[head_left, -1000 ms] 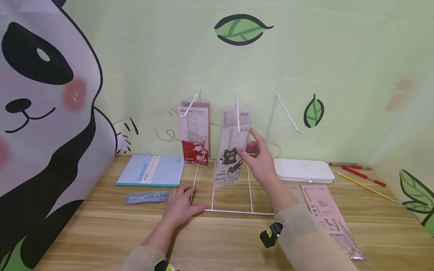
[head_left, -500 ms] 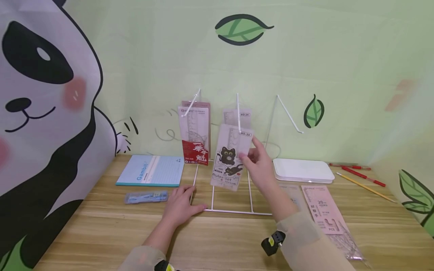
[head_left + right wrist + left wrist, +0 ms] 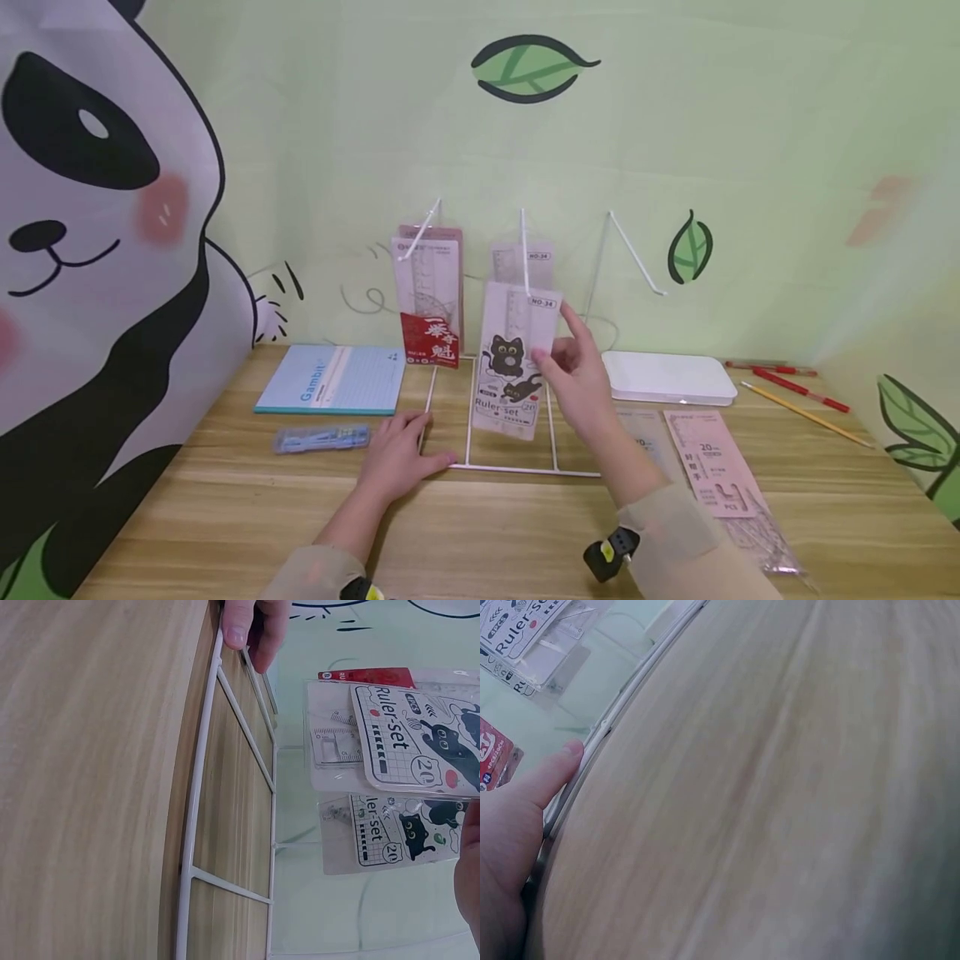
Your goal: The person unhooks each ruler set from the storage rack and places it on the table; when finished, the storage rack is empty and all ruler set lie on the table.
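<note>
My right hand [image 3: 579, 375] pinches the right edge of a ruler set [image 3: 512, 358] in a clear packet with a black cat print. The packet's top overlaps the bent tip of the middle hook [image 3: 524, 250] in the head view. Behind it, a second ruler set [image 3: 409, 832] of the same kind hangs from that hook. My left hand [image 3: 401, 450] rests on the front left corner of the white wire rack [image 3: 517, 470], its thumb [image 3: 562, 769] lying straight along the front bar. On the left hook hangs a red and white ruler packet [image 3: 430, 300], with another behind it.
The right hook [image 3: 637, 254] is bare. A blue notebook [image 3: 330, 379] and a clear case with blue items [image 3: 321, 438] lie left. On the right are a white case [image 3: 670, 377], red pens [image 3: 801, 389], a yellow pencil [image 3: 806, 414] and a pink ruler packet [image 3: 712, 467].
My right hand has brought the front ruler set forward and lower, turning its face more toward me. The left hand keeps its place on the rack.
</note>
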### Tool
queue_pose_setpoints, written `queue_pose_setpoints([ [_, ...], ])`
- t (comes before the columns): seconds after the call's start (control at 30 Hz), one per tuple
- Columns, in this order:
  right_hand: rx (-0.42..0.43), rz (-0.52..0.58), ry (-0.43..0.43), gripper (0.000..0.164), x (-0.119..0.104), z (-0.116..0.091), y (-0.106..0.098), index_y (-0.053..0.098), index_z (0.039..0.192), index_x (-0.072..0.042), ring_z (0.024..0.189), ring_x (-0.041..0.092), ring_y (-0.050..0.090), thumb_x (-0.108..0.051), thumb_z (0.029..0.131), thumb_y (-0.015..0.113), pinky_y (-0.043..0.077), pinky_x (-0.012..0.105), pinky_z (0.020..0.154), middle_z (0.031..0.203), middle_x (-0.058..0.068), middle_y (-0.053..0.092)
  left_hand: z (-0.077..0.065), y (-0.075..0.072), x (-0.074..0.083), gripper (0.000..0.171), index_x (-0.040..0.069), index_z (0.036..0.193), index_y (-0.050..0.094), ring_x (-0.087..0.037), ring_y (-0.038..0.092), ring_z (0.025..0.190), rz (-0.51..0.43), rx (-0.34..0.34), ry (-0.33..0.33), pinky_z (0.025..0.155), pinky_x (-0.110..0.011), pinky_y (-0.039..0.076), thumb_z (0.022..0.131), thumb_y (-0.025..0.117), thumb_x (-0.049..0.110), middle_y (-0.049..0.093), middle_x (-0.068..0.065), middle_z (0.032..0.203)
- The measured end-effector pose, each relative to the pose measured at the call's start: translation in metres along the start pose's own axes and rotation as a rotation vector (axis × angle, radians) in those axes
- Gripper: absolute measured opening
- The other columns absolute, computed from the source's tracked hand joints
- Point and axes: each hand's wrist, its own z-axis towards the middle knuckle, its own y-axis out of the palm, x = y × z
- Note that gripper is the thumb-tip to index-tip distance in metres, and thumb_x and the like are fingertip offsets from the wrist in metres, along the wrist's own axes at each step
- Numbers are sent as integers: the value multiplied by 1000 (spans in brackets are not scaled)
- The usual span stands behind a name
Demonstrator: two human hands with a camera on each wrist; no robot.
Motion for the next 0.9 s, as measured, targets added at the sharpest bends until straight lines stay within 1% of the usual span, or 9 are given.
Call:
queue_pose_setpoints([
  [0.13,9,-5,-4,71,1,-3,-1,26,148,-28,84,21,59,-13,89,64,50,32,79,93,13,62,0,-1,0,82,7,132,53,-32,41,118,-3,-10,-10,98,-50,34,72,70,60,48,-12,132],
  [0.27,19,-16,0,69,1,-7,-3,29,147,-29,84,20,58,-14,89,64,50,29,78,93,13,62,-1,-1,1,82,7,133,53,-32,41,118,-4,-12,-12,98,-50,34,72,70,60,48,-12,132],
  [0.4,23,-18,-19,69,2,-11,-8,30,147,-28,83,19,58,-13,89,64,49,27,77,93,13,62,-2,-1,2,82,7,132,53,-32,41,118,-6,-6,-10,99,-50,34,72,71,59,49,-12,131],
  [0.53,29,-31,-48,68,1,-15,-11,32,146,-25,79,17,57,-9,89,64,48,25,74,90,12,62,-1,0,2,81,7,132,53,-32,41,118,-8,-3,-9,98,-50,34,72,71,59,49,-12,131],
  [0.63,23,-46,-57,67,0,-16,-15,33,146,-24,78,17,56,-9,89,64,48,24,72,90,12,61,-1,0,1,81,8,132,54,-32,41,118,-8,-5,-12,98,-49,34,72,71,59,49,-12,131],
  [0.77,9,-58,-54,66,-2,-18,-19,35,145,-26,77,17,56,-11,88,64,49,24,70,91,12,60,0,0,1,80,8,132,54,-31,41,118,-9,-8,-17,99,-48,34,72,70,59,49,-12,131],
  [0.9,0,-66,-68,65,-4,-21,-23,37,145,-25,75,16,56,-10,88,65,50,23,67,90,14,61,0,0,1,80,8,132,54,-32,41,118,-9,-12,-15,99,-49,34,72,70,59,49,-12,131],
])
